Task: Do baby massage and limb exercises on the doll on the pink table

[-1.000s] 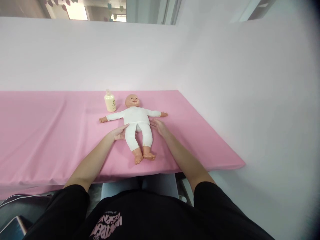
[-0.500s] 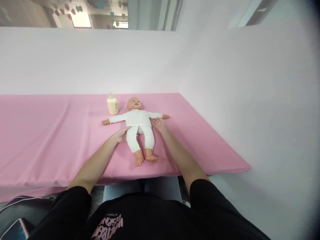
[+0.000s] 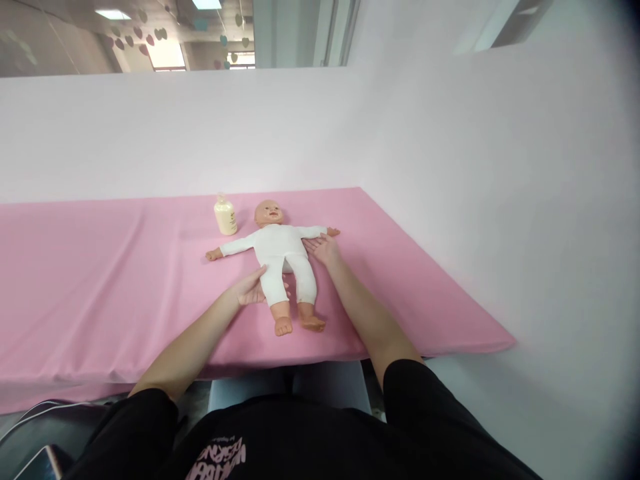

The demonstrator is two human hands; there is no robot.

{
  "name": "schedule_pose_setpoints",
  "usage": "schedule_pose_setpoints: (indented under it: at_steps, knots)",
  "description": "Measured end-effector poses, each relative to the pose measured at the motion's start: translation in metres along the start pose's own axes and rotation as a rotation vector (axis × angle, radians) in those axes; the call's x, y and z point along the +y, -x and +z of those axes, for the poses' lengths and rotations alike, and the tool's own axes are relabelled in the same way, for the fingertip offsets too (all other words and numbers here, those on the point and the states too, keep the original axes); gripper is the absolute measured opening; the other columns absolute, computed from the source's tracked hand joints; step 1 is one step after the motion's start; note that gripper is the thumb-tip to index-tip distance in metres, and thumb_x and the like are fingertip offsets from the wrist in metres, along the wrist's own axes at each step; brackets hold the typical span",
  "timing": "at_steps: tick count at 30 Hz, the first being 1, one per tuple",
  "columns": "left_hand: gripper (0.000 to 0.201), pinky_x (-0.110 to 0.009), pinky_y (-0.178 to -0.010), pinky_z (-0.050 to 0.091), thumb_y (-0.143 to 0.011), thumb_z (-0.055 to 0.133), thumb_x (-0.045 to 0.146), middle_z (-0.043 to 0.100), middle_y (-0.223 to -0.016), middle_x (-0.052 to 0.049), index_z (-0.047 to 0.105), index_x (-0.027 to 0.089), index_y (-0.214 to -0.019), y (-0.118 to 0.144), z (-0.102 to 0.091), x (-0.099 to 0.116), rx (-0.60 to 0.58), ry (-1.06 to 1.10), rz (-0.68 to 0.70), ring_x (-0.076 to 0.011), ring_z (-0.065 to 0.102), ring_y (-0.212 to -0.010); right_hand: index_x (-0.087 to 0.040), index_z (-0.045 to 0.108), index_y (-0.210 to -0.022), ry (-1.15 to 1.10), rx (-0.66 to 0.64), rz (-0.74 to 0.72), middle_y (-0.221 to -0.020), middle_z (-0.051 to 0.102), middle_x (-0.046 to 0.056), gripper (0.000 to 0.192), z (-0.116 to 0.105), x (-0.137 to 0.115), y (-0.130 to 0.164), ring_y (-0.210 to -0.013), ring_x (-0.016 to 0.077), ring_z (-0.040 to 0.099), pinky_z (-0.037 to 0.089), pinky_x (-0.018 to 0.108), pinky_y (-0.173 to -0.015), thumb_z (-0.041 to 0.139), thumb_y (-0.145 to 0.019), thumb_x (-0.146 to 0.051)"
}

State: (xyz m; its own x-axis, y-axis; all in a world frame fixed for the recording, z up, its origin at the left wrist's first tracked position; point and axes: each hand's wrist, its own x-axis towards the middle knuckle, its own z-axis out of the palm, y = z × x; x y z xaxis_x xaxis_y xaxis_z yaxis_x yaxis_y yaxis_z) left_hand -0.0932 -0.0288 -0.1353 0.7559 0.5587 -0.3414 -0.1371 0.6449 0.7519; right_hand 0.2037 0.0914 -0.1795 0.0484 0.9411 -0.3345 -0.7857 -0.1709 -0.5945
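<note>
In the middle of the frame, a white-clothed doll is lying face up on a pink cover. The person's left hand is grasping its thigh; the right hand is resting palm up, fingers unclenched, beside its torso.

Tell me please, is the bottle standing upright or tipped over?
Upright: the bottle stands on the pink cloth, its narrow top uppermost.

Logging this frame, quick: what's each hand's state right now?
Left hand: closed around one leg of the doll.
Right hand: open, at the doll's side.
</note>
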Motion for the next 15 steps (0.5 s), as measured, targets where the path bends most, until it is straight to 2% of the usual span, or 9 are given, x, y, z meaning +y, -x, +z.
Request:
schedule_pose_setpoints:
  at_steps: [2,5,9,12,15]
  knots:
    - [0.056,-0.037,-0.084,0.057,-0.105,0.043,0.053,0.077,-0.102,-0.019,0.066,0.005,-0.125,0.004,-0.003,-0.014,-0.069,0.000,-0.009,-0.0314,0.075,-0.104,-0.017,0.059,-0.116,-0.020,0.009,-0.032,-0.103,0.074,0.011,0.026,-0.002,-0.003,-0.003,-0.094,0.0224,0.078,0.069,0.037,-0.077,0.049,-0.094,-0.026]
    - [0.059,-0.040,-0.086,0.058,-0.095,0.065,0.053,0.074,-0.117,-0.021,0.062,0.009,-0.134,0.016,-0.008,-0.034,-0.197,-0.006,-0.003,-0.0346,0.074,-0.110,-0.020,0.060,-0.112,-0.044,0.019,-0.083,-0.102,0.072,0.009,0.022,-0.006,-0.006,-0.010,-0.092,0.0215,0.077,0.069,0.037,-0.074,0.049,-0.093,-0.026]
    - [0.055,-0.047,-0.092,0.058,-0.096,0.067,0.045,0.069,-0.129,-0.023,0.060,0.011,-0.138,0.039,-0.006,-0.052,-0.294,0.051,0.027,-0.0357,0.071,-0.117,-0.022,0.059,-0.102,-0.089,0.042,-0.125,-0.094,0.069,0.006,0.013,-0.011,-0.009,-0.017,-0.085,0.0186,0.075,0.068,0.032,-0.068,0.052,-0.094,-0.030]
    - [0.048,-0.055,-0.095,0.057,-0.096,0.069,0.035,0.066,-0.136,-0.021,0.060,0.016,-0.139,0.054,0.001,-0.064,-0.303,0.109,0.047,-0.0367,0.069,-0.122,-0.022,0.058,-0.094,-0.092,0.070,-0.132,-0.084,0.065,0.002,0.012,-0.012,-0.010,-0.020,-0.072,0.0143,0.070,0.062,0.025,-0.058,0.054,-0.097,-0.033]
    - [0.046,-0.057,-0.093,0.058,-0.094,0.071,0.032,0.068,-0.132,-0.018,0.062,0.019,-0.137,0.062,0.008,-0.074,-0.272,0.141,0.027,-0.0340,0.072,-0.113,-0.021,0.060,-0.091,-0.059,0.085,-0.174,-0.076,0.063,-0.001,0.018,-0.011,-0.011,-0.023,-0.062,0.0108,0.064,0.056,0.020,-0.052,0.056,-0.099,-0.036]
